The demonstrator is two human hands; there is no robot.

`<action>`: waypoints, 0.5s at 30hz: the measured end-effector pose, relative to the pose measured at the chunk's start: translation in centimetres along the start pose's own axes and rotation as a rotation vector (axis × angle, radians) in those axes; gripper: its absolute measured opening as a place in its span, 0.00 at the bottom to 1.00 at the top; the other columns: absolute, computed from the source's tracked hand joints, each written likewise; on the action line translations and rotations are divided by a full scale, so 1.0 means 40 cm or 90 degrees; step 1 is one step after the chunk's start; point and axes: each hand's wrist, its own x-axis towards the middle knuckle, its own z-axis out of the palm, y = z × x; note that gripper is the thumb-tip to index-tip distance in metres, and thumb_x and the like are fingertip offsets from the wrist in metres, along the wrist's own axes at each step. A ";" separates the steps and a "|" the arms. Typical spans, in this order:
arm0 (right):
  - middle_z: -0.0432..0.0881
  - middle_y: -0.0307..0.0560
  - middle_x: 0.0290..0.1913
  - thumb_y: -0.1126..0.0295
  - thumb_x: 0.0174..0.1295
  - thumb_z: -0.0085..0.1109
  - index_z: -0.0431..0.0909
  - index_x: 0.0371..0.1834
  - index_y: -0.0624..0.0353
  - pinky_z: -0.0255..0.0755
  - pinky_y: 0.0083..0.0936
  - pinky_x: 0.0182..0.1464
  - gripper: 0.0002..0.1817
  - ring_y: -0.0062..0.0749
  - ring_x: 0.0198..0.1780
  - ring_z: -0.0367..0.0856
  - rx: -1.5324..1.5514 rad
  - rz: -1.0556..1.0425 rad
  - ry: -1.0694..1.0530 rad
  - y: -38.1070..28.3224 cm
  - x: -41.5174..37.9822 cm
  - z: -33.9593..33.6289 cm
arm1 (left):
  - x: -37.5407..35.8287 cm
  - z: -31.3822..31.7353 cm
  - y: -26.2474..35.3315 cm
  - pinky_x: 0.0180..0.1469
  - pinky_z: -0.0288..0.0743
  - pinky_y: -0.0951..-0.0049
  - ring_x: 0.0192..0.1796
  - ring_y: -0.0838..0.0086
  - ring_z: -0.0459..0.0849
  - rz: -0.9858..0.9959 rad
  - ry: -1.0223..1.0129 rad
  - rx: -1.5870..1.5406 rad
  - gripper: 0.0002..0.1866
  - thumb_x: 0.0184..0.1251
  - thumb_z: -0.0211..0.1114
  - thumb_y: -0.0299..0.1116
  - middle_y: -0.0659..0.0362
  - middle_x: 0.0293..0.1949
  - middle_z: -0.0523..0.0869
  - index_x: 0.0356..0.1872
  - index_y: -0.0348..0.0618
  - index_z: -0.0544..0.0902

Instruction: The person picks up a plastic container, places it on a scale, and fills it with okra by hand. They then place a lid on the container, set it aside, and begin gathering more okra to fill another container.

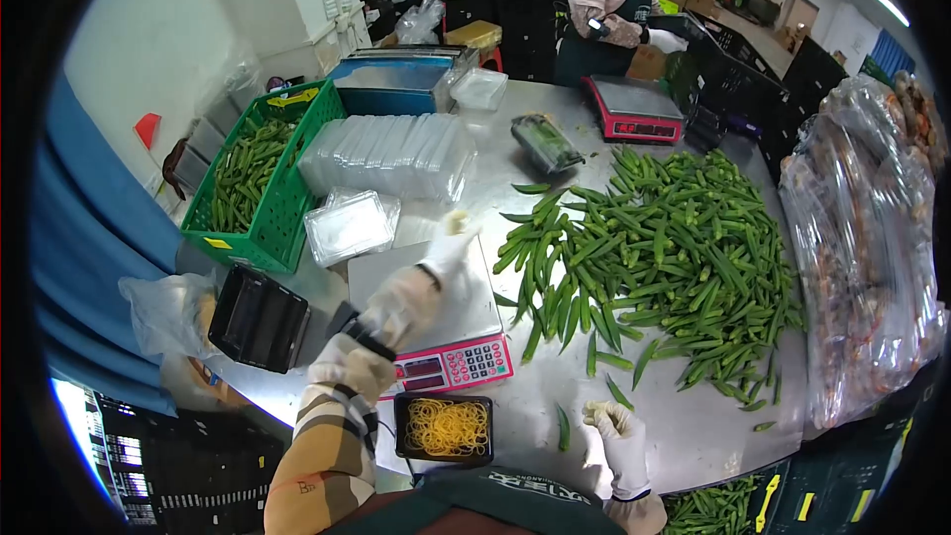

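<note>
A steel packing table [555, 406] is seen from above. At far left a green crate [282, 200] holding okra stands just beside stacked clear plastic trays [391, 154], with one single clear tray [349, 226] lying nearer the person. The gloved left hand [436, 258] is extended over the platform of a pink weighing scale [454, 362], its fingers loosely spread and gripping nothing that can be made out; it lies between the single tray and the okra. A small black tub of yellow rubber bands [448, 428] sits just in front of the scale. The gloved right hand [616, 424] rests on the table near the front edge, fingers slightly curled; whether anything is pinched cannot be told. One stray pod [563, 428] lies just beside it.

The loose okra heap [654, 258] covers the table's centre and right, and a large clear bag [862, 258] stands at the right edge. A second scale [634, 107] and a wrapped pack [545, 142] lie at the far end, where another person [609, 0] stands.

Weighing is judged to be in hand: it is best done with a tray centred on the platform, pods laid parallel, and the reading kept unobstructed. Bands should be kept within reach.
</note>
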 end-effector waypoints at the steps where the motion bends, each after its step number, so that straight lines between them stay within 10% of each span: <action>1: 0.85 0.43 0.40 0.75 0.67 0.57 0.81 0.48 0.65 0.75 0.17 0.44 0.10 0.21 0.38 0.81 -0.008 0.019 -0.006 -0.004 0.002 0.002 | 0.005 -0.069 -0.039 0.56 0.73 0.73 0.53 0.68 0.78 0.094 0.087 0.076 0.27 0.60 0.72 0.36 0.51 0.51 0.80 0.58 0.37 0.73; 8: 0.85 0.44 0.42 0.77 0.66 0.57 0.81 0.50 0.65 0.75 0.17 0.45 0.11 0.21 0.41 0.81 -0.055 -0.032 -0.050 0.003 0.021 0.027 | -0.270 -0.706 0.030 0.63 0.65 0.57 0.59 0.50 0.72 0.422 0.678 0.676 0.26 0.64 0.62 0.37 0.45 0.52 0.77 0.61 0.35 0.71; 12: 0.85 0.47 0.45 0.80 0.65 0.56 0.80 0.50 0.68 0.76 0.20 0.49 0.12 0.24 0.43 0.82 -0.033 -0.039 -0.093 -0.010 0.022 0.070 | -0.481 -0.893 -0.058 0.53 0.75 0.59 0.48 0.50 0.83 0.047 0.609 0.744 0.16 0.71 0.57 0.39 0.44 0.43 0.86 0.46 0.35 0.83; 15: 0.85 0.48 0.46 0.80 0.66 0.55 0.79 0.52 0.68 0.76 0.21 0.50 0.12 0.25 0.45 0.82 -0.072 -0.023 -0.135 -0.020 0.018 0.089 | -0.561 -0.944 -0.145 0.48 0.77 0.63 0.43 0.53 0.86 0.094 0.510 0.702 0.16 0.71 0.59 0.40 0.45 0.37 0.87 0.41 0.36 0.86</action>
